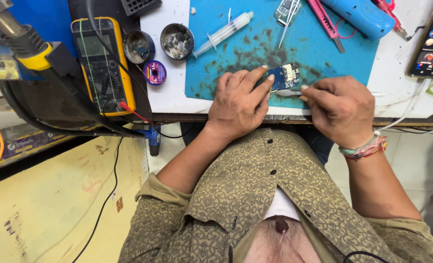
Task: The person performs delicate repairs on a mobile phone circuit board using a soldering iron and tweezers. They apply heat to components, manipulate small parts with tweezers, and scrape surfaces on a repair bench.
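A small blue circuit board (284, 76) lies on the near edge of a stained blue work mat (255, 29), at the front of a white bench. The left hand (238, 102) rests flat beside it, fingers curled round the board's left end and pinning it down. The right hand (340, 109) is closed around a slim metal tool (288, 92), probably tweezers, though only its tip shows, touching the board's near edge. Further out on the mat lie a plastic syringe (224, 33) and a pink craft knife (326, 22). Left of the mat sit two round tins (176, 41), a small purple solder-wick spool (154, 72) and a yellow multimeter (102, 63). The board sits close to the bench edge; if the pinning fingers loosen while the tool presses, it could skid or tip off, and a slipping tip could scratch its parts.
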